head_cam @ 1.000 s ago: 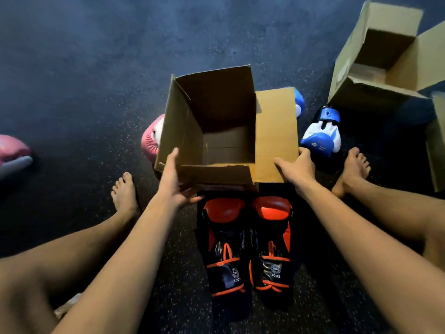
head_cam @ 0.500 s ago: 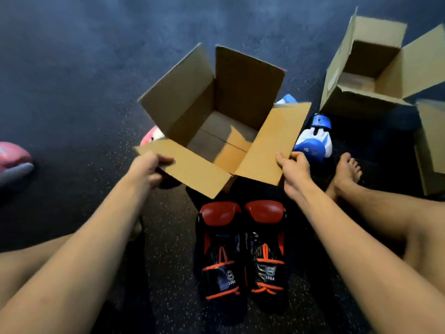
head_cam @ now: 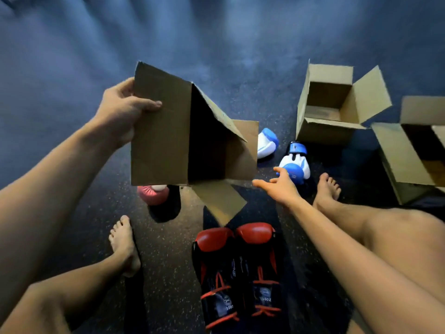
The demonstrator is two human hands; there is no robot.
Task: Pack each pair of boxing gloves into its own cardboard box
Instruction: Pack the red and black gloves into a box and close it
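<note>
1. Counting up: three cardboard boxes, two red-and-black gloves [head_cam: 255, 233], two blue-and-white gloves [head_cam: 295, 162], and one pink glove [head_cam: 153, 195] peeking out.
2. The left hand [head_cam: 120, 109] grips the held box [head_cam: 163, 145] by its top edge, thumb across the near panel, fingers curled behind. The box is up off the floor [head_cam: 72, 68], tipped so its mouth faces the right hand.
3. The right hand [head_cam: 279, 186] is spread wide, holding nothing, fingertips right at the box's lower corner. Contact I cannot tell.
4. Contents: the held box is dark inside. The second box [head_cam: 322, 131], beyond the right hand, shows only its own cardboard. The third box [head_cam: 404, 169], out to the right of that hand, is shadowed and cut off.
5. One blue-and-white glove sits just beyond the right hand and the other farther on. The red-and-black pair lies side by side, nearer the body. The pink glove is under the held box.
</note>
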